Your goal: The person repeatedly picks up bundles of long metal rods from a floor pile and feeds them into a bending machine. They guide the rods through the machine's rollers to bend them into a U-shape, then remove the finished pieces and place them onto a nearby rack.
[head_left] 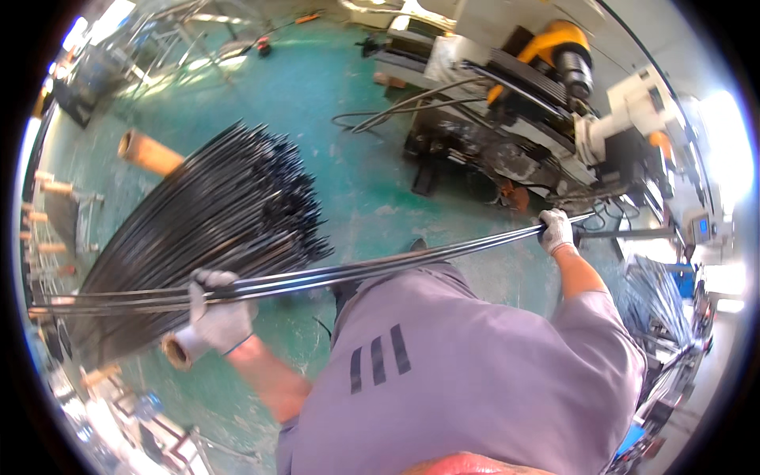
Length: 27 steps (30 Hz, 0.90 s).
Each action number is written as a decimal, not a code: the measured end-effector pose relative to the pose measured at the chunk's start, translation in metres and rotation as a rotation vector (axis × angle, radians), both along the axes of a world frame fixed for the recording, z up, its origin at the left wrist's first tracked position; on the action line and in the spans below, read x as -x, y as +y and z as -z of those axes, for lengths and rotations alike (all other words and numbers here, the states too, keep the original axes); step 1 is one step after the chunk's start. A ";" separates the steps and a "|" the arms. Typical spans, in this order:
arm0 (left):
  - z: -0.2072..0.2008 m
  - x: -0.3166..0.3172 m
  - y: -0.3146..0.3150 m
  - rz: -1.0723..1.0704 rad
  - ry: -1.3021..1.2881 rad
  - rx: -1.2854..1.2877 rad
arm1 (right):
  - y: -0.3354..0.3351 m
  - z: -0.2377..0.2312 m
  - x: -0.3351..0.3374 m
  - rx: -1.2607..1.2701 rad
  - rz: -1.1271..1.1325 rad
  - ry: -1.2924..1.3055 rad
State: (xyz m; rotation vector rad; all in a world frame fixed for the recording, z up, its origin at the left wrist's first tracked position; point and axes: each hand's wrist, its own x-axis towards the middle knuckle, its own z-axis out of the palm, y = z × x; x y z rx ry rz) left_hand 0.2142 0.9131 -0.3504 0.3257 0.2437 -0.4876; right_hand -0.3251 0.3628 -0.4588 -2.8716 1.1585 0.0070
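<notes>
Several long, thin, dark metal rods (pixel 380 267) stretch across in front of me, nearly level and tilted up toward the right. My left hand (pixel 220 310), in a pale work glove, is closed around them left of my body. Farther along, near their right end, my right hand (pixel 556 231), also gloved, grips the same rods. Behind and below the left hand lies a big pile of similar dark rods (pixel 214 210), their ends fanned unevenly toward the middle. The far left ends of the held rods overlap this pile in view.
A brown tube (pixel 150 153) sticks out behind the pile, and a tube end (pixel 177 350) shows by my left hand. A machine with a yellow-and-black motor (pixel 560 51) stands ahead right, with cables (pixel 396 107) on the green floor (pixel 348 170). More rods (pixel 657 297) lie at far right.
</notes>
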 end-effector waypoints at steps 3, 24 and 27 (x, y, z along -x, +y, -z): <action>-0.035 0.007 -0.044 0.017 -0.158 0.062 | -0.013 -0.008 0.042 0.142 0.143 -0.076; -0.067 0.092 -0.485 0.608 -0.592 -0.074 | -0.071 -0.067 -0.072 -1.218 1.154 -2.359; -0.063 0.072 -0.519 0.680 -0.655 0.049 | -0.089 -0.074 -0.075 -1.177 0.886 -2.640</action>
